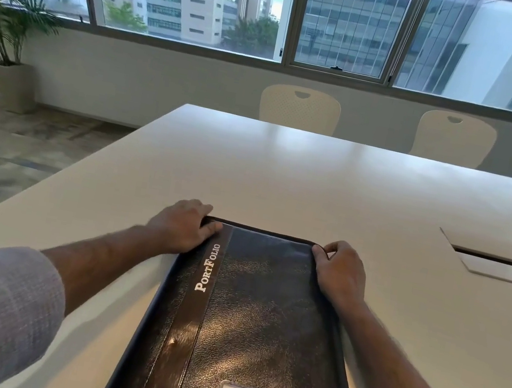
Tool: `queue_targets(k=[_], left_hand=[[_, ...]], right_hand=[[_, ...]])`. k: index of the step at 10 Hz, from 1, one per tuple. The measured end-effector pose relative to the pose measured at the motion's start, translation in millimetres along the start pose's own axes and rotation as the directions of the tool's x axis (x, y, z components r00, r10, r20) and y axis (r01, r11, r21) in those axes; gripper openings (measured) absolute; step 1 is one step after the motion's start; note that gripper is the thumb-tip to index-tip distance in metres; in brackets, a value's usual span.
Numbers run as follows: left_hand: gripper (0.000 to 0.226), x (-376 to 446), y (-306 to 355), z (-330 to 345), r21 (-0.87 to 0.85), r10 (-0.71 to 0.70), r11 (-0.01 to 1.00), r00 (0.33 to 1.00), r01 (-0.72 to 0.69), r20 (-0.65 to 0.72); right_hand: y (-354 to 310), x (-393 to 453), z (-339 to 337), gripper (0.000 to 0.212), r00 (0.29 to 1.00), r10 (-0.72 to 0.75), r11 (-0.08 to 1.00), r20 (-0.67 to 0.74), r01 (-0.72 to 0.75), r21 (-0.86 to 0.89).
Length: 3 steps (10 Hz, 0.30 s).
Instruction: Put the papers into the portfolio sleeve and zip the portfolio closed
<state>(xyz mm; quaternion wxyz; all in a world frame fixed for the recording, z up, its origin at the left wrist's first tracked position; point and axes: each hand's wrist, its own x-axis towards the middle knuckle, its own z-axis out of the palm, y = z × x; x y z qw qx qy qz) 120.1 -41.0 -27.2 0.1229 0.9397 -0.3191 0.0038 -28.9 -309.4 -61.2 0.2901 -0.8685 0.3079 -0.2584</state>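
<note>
A black leather portfolio lies closed and flat on the white table, its long side running away from me, with "PortFolio" printed down a left strip and a clear card window near my edge. My left hand rests on its far left corner, fingers curled over the edge. My right hand grips the far right corner, thumb and fingers pinched at the zipper edge; whether it holds the zip pull is hidden. No loose papers are in view.
A cable slot with a flap is cut into the table at the right. Cream chairs stand along the far side under the windows. A potted palm stands on the floor at the far left.
</note>
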Motion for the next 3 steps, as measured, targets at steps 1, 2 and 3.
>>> queue_targets(k=[1,2,3], left_hand=[[0.075,-12.5,2.4,5.7,0.034,0.047,0.998,0.997,-0.045,-0.063],[0.084,-21.6,3.6,4.1,0.065,0.095,0.994,0.986,-0.086,-0.138],[0.093,-31.7,10.2,0.2,0.062,0.118,0.992,0.967,-0.106,-0.224]], right_hand=[[-4.7,-2.3,-6.0,0.032,0.999,0.010,1.000,0.041,-0.010,-0.004],[-8.9,-8.2,-15.7,0.047,0.999,-0.035,0.997,0.032,0.037,-0.068],[-18.6,-21.6,-23.5,0.057,0.975,-0.215,0.953,-0.052,0.198,-0.231]])
